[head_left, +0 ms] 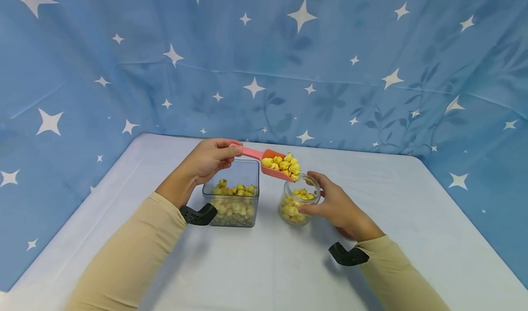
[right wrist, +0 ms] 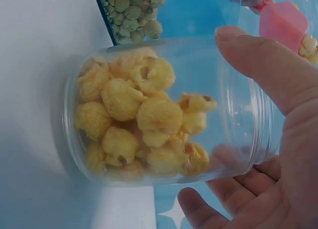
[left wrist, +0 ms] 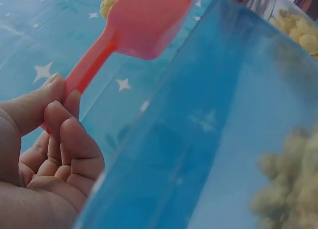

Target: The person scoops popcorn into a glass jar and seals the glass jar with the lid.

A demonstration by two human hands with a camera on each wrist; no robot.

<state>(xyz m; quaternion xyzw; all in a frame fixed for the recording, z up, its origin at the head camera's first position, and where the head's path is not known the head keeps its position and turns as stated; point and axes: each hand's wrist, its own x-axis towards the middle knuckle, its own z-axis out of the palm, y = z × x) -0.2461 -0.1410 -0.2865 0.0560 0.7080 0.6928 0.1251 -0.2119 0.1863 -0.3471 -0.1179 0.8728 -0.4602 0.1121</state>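
A pink scoop (head_left: 273, 173) heaped with yellow popcorn (head_left: 284, 164) tilts down to the right, its lip at the rim of a clear jar. My left hand (head_left: 209, 161) pinches the end of its handle between thumb and fingers, as the left wrist view also shows. The round jar (right wrist: 164, 114) stands on the table, partly filled with popcorn. My right hand (head_left: 336, 206) grips the jar, thumb on the near side and fingers round the far side. Below my left hand stands a clear square container (head_left: 235, 212) with more popcorn inside.
A white cloth covers the table (head_left: 247, 269). Behind it hangs a blue curtain (head_left: 264, 63) with white stars. Black wrist mounts (head_left: 200, 214) sit on both wrists, over beige sleeves (head_left: 132, 251).
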